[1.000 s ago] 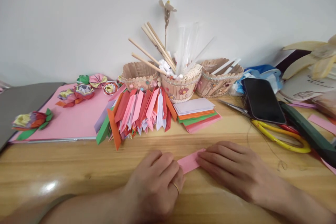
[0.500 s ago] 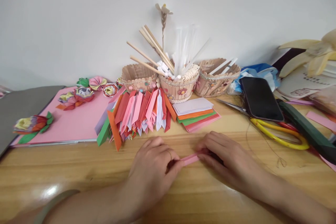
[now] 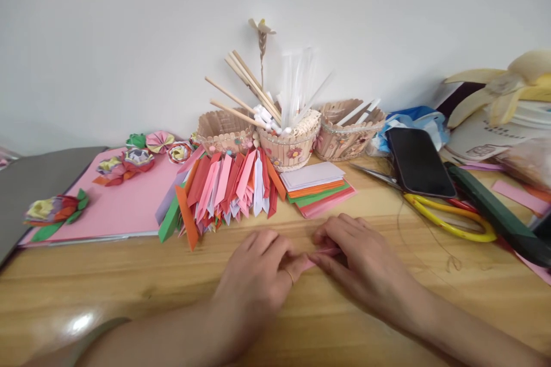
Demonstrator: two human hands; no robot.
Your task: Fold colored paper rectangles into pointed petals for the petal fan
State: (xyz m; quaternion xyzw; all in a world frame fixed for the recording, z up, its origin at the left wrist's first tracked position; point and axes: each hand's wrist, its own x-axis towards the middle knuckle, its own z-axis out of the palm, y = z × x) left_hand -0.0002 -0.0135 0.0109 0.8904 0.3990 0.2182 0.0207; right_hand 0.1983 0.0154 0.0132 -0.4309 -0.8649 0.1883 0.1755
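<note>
Between my hands, just above the wooden table, is a narrow folded strip of pink paper. My left hand, with a ring on one finger, pinches its left part. My right hand grips the other end, thumb and fingertips close against those of my left hand. Most of the strip is hidden by fingers. Behind the hands lies a stack of coloured paper slips, white on top. A dense row of folded paper pieces in red, pink, orange, white and green stands to its left.
Three wooden-stick baskets line the wall, holding sticks, cotton swabs and clear tubes. Folded paper flowers lie on pink sheets at left. To the right are yellow-handled scissors, a black phone and a dark green tool.
My hands have drawn closer together, so less of the pink strip shows. My left hand has turned slightly and its ring finger shows more. The whole view has shifted a little.
</note>
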